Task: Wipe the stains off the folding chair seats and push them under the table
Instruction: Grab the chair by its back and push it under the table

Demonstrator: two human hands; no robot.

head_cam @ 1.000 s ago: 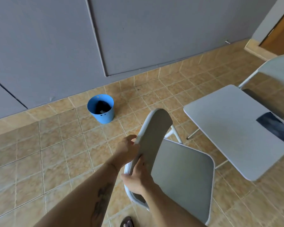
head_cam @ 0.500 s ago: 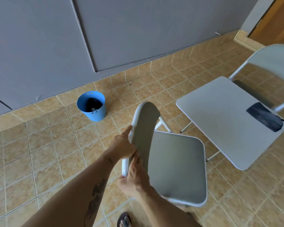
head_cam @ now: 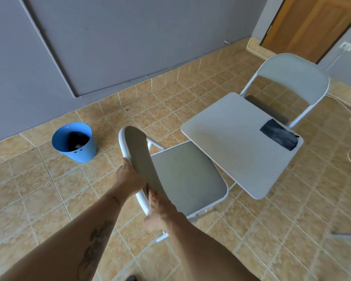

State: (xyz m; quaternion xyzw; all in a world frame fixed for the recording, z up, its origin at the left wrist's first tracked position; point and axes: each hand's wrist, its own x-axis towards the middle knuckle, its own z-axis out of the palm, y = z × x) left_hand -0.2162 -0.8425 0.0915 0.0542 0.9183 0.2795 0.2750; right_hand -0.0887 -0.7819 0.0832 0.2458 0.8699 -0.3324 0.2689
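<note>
Two bare hands grip the backrest of the near folding chair (head_cam: 182, 175), which stands on the tiled floor (head_cam: 39, 189) with the front edge of its seat tucked just beneath the near corner of the small white table (head_cam: 231, 134). The left hand (head_cam: 130, 179) holds the backrest's outer edge about midway up, fingers curled around the rim toward the far side and the thumb lying along the white frame. The right hand (head_cam: 160, 211) clamps the lower end of the backrest, thumb pressed against the padded face; its other fingers wrap behind the frame, so I cannot tell how they are spread. A tattoo shows on the left forearm. On the table's right end lies a dark cloth (head_cam: 279, 134), close to the edge. Beyond the table, on its far side, a second folding chair (head_cam: 292, 78) faces it, its seat mostly hidden under the tabletop. Left of the table and of the near chair, well apart from both, a blue bucket (head_cam: 74, 141) sits near the grey wall (head_cam: 130, 37) with something dark inside. Right of the table, a wooden door (head_cam: 312, 23) stands in the corner.
</note>
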